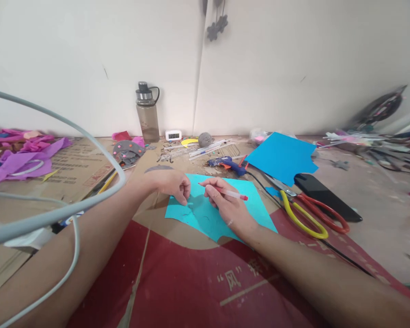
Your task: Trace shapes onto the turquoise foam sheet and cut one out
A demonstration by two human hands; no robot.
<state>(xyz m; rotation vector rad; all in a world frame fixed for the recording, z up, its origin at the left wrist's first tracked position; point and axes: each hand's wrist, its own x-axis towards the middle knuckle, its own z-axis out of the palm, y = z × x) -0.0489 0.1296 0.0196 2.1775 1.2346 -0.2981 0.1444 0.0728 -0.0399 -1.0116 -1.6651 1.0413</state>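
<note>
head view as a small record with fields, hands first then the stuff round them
left hand: left hand, fingers curled, at the left part of the turquoise sheet; grip unclear
right hand: right hand over the sheet, holding a red-and-white pen
pen tip: toward the left hand
right side: scissors with red and yellow handles, beside a black phone
beyond the sheet: blue glue gun
back: bottle, upright; small white digital display

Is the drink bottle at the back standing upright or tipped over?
Upright: the bottle stands on its base in front of the wall, with its lid at the top.
</note>
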